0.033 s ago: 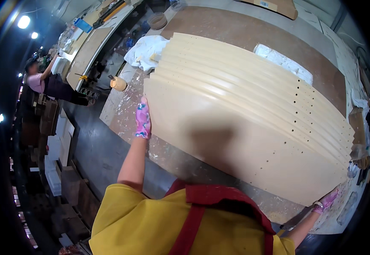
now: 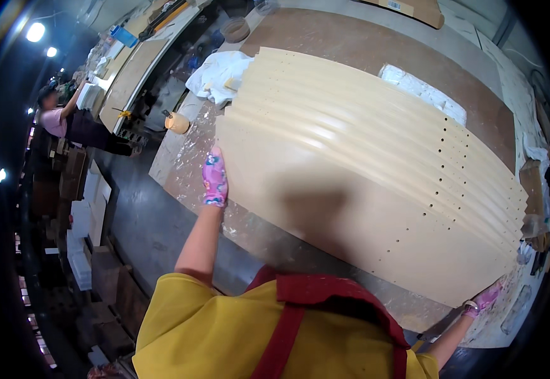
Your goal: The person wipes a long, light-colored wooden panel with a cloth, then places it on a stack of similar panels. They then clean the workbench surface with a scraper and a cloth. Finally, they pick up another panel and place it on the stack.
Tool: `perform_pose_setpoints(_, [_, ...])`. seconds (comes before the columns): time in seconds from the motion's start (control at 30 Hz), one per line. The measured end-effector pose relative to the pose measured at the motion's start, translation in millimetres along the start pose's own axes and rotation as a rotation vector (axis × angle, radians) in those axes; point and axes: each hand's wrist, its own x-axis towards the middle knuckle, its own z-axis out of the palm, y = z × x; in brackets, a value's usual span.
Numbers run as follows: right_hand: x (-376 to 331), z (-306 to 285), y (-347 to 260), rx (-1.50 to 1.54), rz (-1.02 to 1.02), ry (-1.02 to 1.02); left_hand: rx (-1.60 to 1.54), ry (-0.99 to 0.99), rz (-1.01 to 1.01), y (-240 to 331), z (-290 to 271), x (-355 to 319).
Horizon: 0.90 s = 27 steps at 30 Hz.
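Observation:
A stack of long cream panels (image 2: 350,208) lies fanned out on the worktable in front of me, their edges stepped like stairs toward the far side. Rows of small dark drilled holes show toward the right end. My left hand (image 2: 214,178), in a pink flowered glove, is closed on the left end of the nearest panel, fingers along its edge. At the near right corner, my right hand (image 2: 488,298) in a matching glove grips the other end; its fingers are partly hidden. A shadow falls across the middle of the top panel.
The brown-topped worktable (image 2: 186,180) is spattered white. White cloth (image 2: 215,77), an orange-tan cup (image 2: 176,122) and a round tub (image 2: 234,30) stand left. Beyond the panels lies a white wrapped bundle (image 2: 423,93); a cardboard box (image 2: 407,9) is farther back. Another person (image 2: 66,120) works at left.
My left hand has shifted very slightly to the right. The panel edges sit a little differently, and a few more holes show near the right end. My right hand looks almost still.

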Motion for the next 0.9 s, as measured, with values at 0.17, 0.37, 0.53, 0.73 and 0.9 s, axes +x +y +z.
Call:
perform_pose_setpoints(0.17, [-22.1,20.0,38.3,0.007,0.0,0.107,0.288,0.099,0.379,-29.1,-13.4,2.9])
perform_pose_setpoints(0.37, [-20.5,23.3,32.7,-0.441,-0.439,0.029,0.339,0.126,0.346,-14.6,-6.6,-4.3])
perform_pose_setpoints(0.53, [-24.7,42.8,24.9,-0.179,-0.071,0.22,0.095,-0.157,0.166,-1.4,-7.1,-10.9])
perform_pose_setpoints(0.73, [-15.5,24.6,-33.1,0.29,0.172,0.085,0.798,-0.153,0.359,31.3,-16.8,-48.3])
perform_pose_setpoints(0.9, [-32.8,-57.2,-156.5,0.129,-0.215,0.273,1.068,0.018,0.307,-2.9,-33.4,-80.5])
